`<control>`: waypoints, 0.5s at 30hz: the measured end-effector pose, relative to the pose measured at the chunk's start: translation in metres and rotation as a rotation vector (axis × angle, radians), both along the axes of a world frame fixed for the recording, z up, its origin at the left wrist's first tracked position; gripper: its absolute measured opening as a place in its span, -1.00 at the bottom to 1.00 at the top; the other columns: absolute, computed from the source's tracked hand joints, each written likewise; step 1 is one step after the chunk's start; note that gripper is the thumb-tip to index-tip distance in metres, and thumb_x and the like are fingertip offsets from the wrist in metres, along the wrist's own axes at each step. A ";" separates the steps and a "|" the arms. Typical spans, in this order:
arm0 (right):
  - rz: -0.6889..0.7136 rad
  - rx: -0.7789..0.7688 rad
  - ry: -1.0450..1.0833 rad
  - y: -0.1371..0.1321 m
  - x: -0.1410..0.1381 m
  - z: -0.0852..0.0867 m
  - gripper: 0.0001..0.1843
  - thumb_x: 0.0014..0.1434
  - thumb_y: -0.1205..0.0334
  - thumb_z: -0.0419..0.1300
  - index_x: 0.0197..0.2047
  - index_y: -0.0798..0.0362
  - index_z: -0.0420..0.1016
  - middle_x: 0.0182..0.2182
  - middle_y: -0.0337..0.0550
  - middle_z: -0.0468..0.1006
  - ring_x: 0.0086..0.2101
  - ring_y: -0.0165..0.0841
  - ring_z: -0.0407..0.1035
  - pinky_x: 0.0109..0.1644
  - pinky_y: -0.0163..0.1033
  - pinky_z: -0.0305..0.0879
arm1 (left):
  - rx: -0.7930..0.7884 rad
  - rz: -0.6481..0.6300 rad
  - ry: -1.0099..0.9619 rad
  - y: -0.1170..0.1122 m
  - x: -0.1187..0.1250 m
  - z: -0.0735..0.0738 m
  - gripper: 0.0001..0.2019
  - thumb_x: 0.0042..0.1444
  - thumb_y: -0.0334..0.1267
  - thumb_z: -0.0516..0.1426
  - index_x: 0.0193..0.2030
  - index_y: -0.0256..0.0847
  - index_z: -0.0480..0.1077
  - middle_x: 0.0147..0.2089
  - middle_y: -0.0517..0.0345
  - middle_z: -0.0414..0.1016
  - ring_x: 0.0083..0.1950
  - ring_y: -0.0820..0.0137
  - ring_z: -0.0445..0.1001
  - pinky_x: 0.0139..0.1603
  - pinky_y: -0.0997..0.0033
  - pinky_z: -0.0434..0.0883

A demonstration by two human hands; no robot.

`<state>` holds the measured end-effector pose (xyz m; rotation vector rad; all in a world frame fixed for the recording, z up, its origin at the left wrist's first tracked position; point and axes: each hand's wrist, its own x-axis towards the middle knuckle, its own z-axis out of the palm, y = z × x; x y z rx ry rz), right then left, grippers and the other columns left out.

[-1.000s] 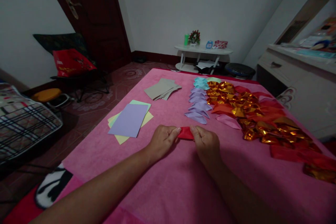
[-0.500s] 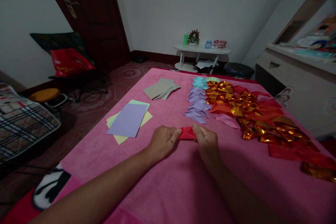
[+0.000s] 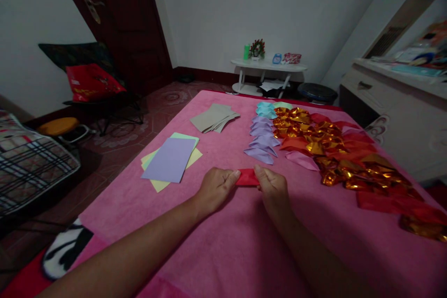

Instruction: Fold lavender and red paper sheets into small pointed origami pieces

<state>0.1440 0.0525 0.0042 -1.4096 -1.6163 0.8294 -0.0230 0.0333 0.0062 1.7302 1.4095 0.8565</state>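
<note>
A small folded piece of red paper (image 3: 247, 177) is stretched between my two hands above the pink cloth. My left hand (image 3: 217, 187) pinches its left end, thumb on top. At the right end, my right hand (image 3: 274, 191) grips it the same way; the fingers beneath are mostly hidden. Folded purple paper pieces (image 3: 261, 142) lie in a column just beyond my right hand. To the left of my hands rests a stack of flat sheets, a purple sheet (image 3: 170, 158) on top of green and yellow ones.
Grey-beige sheets (image 3: 213, 117) lie fanned out farther back on the pink cloth (image 3: 223, 242). Many shiny gold folded pieces (image 3: 296, 116), mixed with red ones, cover the right side. A white side table (image 3: 268, 65) stands by the wall, a cabinet (image 3: 394, 102) at right.
Hardly anything differs. Both hands still hold the red paper at its ends, and the paper's face looks slightly flatter and smoother now.
</note>
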 end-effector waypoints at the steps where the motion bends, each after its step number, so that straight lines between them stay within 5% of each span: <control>1: -0.002 0.001 -0.003 0.000 0.000 0.000 -0.46 0.21 -0.16 -0.07 -0.62 0.05 0.25 -0.71 -0.31 0.17 -0.62 -0.43 0.13 -0.52 -0.33 0.02 | 0.004 0.008 -0.017 -0.001 0.000 0.000 -0.49 0.24 0.08 -0.16 -0.62 -0.23 0.07 -0.62 0.28 -0.01 -0.57 0.53 0.01 -0.54 0.48 -0.04; 8: 0.012 0.059 -0.068 -0.001 0.000 -0.002 -0.45 0.22 -0.14 -0.07 -0.66 0.04 0.20 -0.73 -0.31 0.17 -0.64 -0.45 0.11 -0.53 -0.33 0.01 | 0.040 0.143 -0.143 -0.003 0.002 0.003 -0.49 0.25 0.08 -0.17 -0.61 -0.23 0.07 -0.61 0.28 0.03 -0.55 0.53 0.03 -0.52 0.48 0.00; 15: -0.052 0.082 0.041 0.005 0.001 -0.007 -0.45 0.22 -0.17 -0.07 -0.64 0.03 0.18 -0.70 -0.32 0.13 -0.61 -0.44 0.09 -0.54 -0.34 0.00 | 0.092 0.115 -0.111 0.000 0.002 0.005 -0.49 0.26 0.05 -0.17 -0.63 -0.23 0.06 -0.63 0.30 -0.01 -0.57 0.54 0.02 -0.52 0.46 -0.02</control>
